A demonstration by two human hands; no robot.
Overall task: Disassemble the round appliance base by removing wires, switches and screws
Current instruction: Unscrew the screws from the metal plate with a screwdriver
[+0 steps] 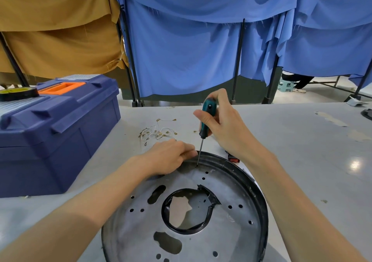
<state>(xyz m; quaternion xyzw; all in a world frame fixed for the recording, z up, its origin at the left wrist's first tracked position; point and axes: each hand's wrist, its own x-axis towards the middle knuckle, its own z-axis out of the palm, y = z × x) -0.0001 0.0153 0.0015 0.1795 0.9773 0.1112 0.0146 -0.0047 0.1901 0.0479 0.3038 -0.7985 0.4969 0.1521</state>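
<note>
Gripping screwdriver (207, 117) in right hand (223, 129), shaft near upright, tip on screw (196, 166) at far rim of base (231, 197) on tabletop (302, 141); clasping rim with left hand (169, 157) just left of screw

This looks like a workshop booth in a big hall. A grey worktable (281, 141) carries a blue toolbox (60, 131) at the left, and blue cloth (181, 50) and brown cloth (56, 30) hang on black frames (238, 60) at the far side.
</note>
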